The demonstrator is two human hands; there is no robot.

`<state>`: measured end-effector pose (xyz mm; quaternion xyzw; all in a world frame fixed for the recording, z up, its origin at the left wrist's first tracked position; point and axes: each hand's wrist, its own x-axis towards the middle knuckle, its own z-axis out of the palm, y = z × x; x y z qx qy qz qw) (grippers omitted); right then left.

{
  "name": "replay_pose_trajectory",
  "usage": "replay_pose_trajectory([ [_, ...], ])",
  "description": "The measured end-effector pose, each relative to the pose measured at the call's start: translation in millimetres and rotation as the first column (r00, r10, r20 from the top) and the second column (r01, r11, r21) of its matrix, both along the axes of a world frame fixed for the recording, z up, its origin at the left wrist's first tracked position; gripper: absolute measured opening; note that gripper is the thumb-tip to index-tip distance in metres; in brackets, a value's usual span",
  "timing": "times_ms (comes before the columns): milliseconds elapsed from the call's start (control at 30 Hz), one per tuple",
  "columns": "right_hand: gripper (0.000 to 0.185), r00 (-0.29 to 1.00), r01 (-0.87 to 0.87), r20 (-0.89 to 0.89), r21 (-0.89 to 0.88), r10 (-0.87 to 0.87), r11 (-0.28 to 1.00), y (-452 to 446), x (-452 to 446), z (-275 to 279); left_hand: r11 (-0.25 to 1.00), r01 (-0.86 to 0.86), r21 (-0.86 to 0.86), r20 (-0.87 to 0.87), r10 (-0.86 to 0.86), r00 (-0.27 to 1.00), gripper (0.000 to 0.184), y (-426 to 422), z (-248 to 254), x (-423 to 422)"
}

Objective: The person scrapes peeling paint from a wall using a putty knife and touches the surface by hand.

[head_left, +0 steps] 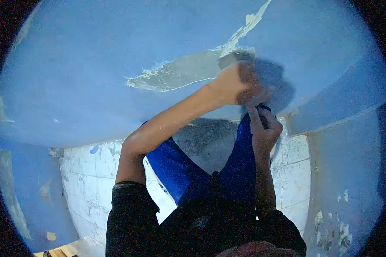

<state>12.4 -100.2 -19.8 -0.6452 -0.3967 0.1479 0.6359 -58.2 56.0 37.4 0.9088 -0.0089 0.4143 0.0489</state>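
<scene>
Although the left hand (240, 83) is smeared by blur, we can place it in front of the right-hand end of a bare grey patch (184, 70) on the blue wall (94, 47). Fingers look curled; we cannot tell how tightly they are closed, nor whether they grip anything. Just above the knuckles we note a dark grey shape (230, 60), lying over the patch; tool or shade, we cannot say which.

Patch itself: long, tapering to a point at the left, edges ragged and pale. From its right end a whitish strip (244, 31) runs up and to the right across the paint. Heavy shadow (282, 81) on the wall, just right of the left hand.

Right hand (266, 126) sits lower, close beneath the left, fingers bent and pointing upward. Something dark shows between its fingers; we cannot make out whether it is held or lies behind. Whether the two hands touch is also unclear to us.

Left arm crosses the view at a slant, elbow bent; black sleeves (131, 201) on both arms. Below, blue trousers (176, 169), knees spread towards the wall. Around the legs we see a pale tiled floor (88, 184), stained dark in places, a small blue flake (94, 149) near the wall's foot. Side wall at right (356, 171): blue too, paint flaked off low down.
</scene>
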Motion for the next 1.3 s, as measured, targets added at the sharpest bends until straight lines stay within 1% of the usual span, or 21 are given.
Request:
replay_pose_trajectory([
  [33,0.018,1.0,0.013,0.006,0.005,-0.013,1.0,1.8,-1.0,4.5,0.959,-0.136,-0.25,-0.088,0.117,0.989,0.023,-10.6,13.1,-8.5],
  [67,0.016,0.998,-0.043,-0.038,-0.013,0.043,0.999,6.2,-8.7,23.0,0.839,-0.278,-0.468,-0.212,0.199,0.957,0.027,-15.5,25.3,-15.7],
  [100,0.015,0.995,-0.098,-0.011,0.0,0.098,0.995,13.0,-12.6,29.1,0.943,-0.278,-0.185,-0.191,0.244,0.951,0.027,-12.5,34.9,-24.6],
  [133,0.015,0.987,-0.16,0.013,0.01,0.16,0.987,21.8,-15.7,32.8,0.957,-0.268,0.115,-0.154,0.284,0.947,0.028,-6.8,44.2,-36.7],
  [167,0.014,0.973,-0.228,0.041,0.026,0.227,0.973,27.4,-20.1,34.5,0.878,-0.247,0.409,-0.101,0.312,0.945,0.029,-3.3,51.2,-43.0],
  [267,0.012,0.975,-0.209,-0.04,0.146,0.217,0.967,30.6,-38.8,35.3,0.851,-0.274,0.448,-0.135,0.368,0.92,0.029,-9.5,61.1,-51.3],
  [367,0.014,0.99,-0.139,0.003,0.101,0.14,0.985,18.1,-26.6,23.1,0.853,-0.202,0.482,-0.133,0.299,0.945,0.023,-6.6,38.9,-38.6],
  [400,0.015,0.995,-0.096,0.015,0.056,0.095,0.994,13.5,-18.2,20.4,0.862,-0.166,0.479,-0.136,0.26,0.956,0.02,-5.6,29.3,-29.9],
  [467,0.019,0.999,-0.01,0.043,-0.046,0.012,0.999,2.4,-4.3,14.3,0.934,-0.03,0.357,-0.025,0.041,0.999,0.02,2.6,12.6,-9.7],
  [500,0.018,1.0,0.007,0.009,-0.038,-0.007,0.999,-0.8,-0.4,9.8,0.953,0.048,0.298,0.049,-0.066,0.997,0.021,3.7,4.5,1.8],
  [533,0.018,1.0,0.025,-0.018,-0.028,-0.025,0.999,-2.1,4.5,4.2,0.955,0.028,0.295,0.121,-0.067,0.99,0.023,-4.0,2.5,11.8],
  [600,0.018,1.0,0.005,-0.006,0.0,-0.005,1.0,-3.4,12.8,1.5,0.933,-0.069,0.354,0.115,0.03,0.993,0.024,-0.1,-7.1,15.5],
  [700,0.019,0.999,-0.02,0.047,0.057,0.017,0.998,7.7,1.2,14.7,0.928,-0.048,0.37,0.067,0.025,0.997,0.025,2.2,10.2,0.1],
  [733,0.021,0.994,-0.069,-0.089,0.0,0.069,0.998,6.4,-0.2,14.5,0.932,-0.009,0.362,0.039,-0.006,0.999,0.026,-0.7,19.0,-5.7],
  [800,0.021,0.998,-0.056,-0.027,-0.008,0.056,0.998,12.2,-2.8,6.1,0.997,-0.078,-0.007,0.015,0.078,0.997,0.027,-12.7,24.7,-9.3],
  [833,0.022,0.999,-0.049,-0.002,-0.018,0.049,0.999,11.6,-4.1,2.1,0.973,-0.116,-0.2,-0.014,0.115,0.993,0.027,-18.0,24.1,-10.2],
  [933,0.021,0.998,-0.046,0.04,-0.014,0.046,0.999,6.6,2.7,8.4,0.994,-0.109,0.029,-0.009,0.11,0.994,0.028,-16.4,22.8,-3.7],
  [1033,0.021,0.994,-0.038,-0.103,-0.055,0.032,0.998,-0.2,8.9,1.2,0.949,-0.045,0.311,0.053,0.03,0.998,0.025,-6.3,9.2,8.5],
  [1133,0.02,0.997,0.018,-0.076,-0.04,-0.021,0.999,-1.8,11.8,-4.2,0.894,-0.15,0.423,0.082,0.127,0.989,0.016,-7.6,1.8,17.4],
  [1200,0.019,0.993,0.002,-0.115,-0.005,-0.003,1.0,7.4,11.0,-3.9,0.878,-0.113,0.465,0.206,0.017,0.978,0.014,0.2,9.0,10.7],
  [1300,0.019,0.995,-0.066,-0.073,0.027,0.067,0.997,18.6,2.5,7.0,0.912,-0.098,0.398,0.236,0.001,0.972,0.017,-6.3,41.6,-10.5],
])
